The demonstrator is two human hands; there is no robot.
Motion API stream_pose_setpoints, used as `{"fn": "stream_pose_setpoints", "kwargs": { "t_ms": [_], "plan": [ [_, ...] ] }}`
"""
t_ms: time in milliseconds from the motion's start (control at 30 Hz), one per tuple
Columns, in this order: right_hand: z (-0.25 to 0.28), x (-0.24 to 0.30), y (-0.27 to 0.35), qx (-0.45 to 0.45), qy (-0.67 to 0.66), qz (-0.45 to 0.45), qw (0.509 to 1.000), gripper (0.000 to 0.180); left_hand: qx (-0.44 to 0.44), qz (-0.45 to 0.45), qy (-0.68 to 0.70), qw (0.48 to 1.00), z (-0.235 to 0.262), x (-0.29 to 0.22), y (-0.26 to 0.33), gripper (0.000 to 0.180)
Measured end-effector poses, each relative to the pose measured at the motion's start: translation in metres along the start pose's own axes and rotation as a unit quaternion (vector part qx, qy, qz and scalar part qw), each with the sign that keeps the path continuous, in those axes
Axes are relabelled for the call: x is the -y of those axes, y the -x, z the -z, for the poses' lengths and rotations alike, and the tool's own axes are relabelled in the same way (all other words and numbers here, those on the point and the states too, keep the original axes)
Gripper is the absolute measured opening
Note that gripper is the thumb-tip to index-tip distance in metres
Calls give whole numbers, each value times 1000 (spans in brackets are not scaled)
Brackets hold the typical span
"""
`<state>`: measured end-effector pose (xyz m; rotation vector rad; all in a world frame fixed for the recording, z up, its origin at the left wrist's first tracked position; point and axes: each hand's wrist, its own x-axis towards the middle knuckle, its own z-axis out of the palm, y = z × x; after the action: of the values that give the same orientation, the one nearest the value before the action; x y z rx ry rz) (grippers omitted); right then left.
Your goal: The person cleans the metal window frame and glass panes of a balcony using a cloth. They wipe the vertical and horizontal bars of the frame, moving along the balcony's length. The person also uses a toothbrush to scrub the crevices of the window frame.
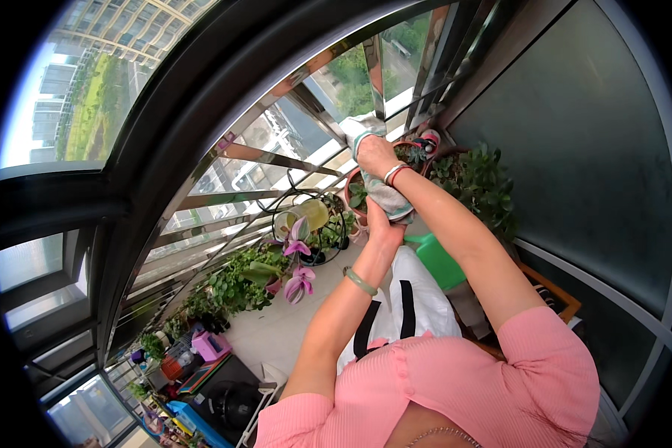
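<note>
Both my arms reach out toward the metal window railing (373, 71). A light cloth (388, 197) with grey and greenish patches hangs between my hands. My right hand (378, 157), with red and white bands at its wrist, is closed on the upper part of the cloth, close to a metal bar. Lower down, my left hand (385, 230) grips the hanging part; its fingers are partly hidden. A jade-coloured bangle is on the left forearm. Just behind the cloth stands a terracotta pot (353, 196) with a small green plant.
Leafy plants (474, 179) stand on the right beside a dark glass panel (575, 142). A green plastic thing (440, 261) is below my right forearm. Pink orchid flowers (299, 282) and a black wire stand (321, 224) are on the left. Further left are a pink box (211, 345) and mixed household goods.
</note>
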<state>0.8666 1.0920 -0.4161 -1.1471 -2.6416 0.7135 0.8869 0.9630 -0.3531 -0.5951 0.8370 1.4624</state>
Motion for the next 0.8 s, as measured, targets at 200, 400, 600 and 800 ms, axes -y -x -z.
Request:
{"fn": "stream_pose_setpoints", "kwargs": {
  "t_ms": [200, 400, 600, 800],
  "plan": [
    [8, 13, 38, 61, 59, 20, 996, 13, -21, 2, -19, 1000, 39, 14, 7, 48],
    [8, -7, 4, 39, 213, 63, 974, 15, 3, -9, -22, 1000, 15, -12, -7, 41],
    [17, 31, -33, 162, 330, -68, 928, 12, 53, 35, 73, 995, -9, -19, 0, 35],
    [23, 26, -18, 40, 174, 6, 984, 15, 57, -3, 57, 997, 17, -23, 8, 38]
  ]
}}
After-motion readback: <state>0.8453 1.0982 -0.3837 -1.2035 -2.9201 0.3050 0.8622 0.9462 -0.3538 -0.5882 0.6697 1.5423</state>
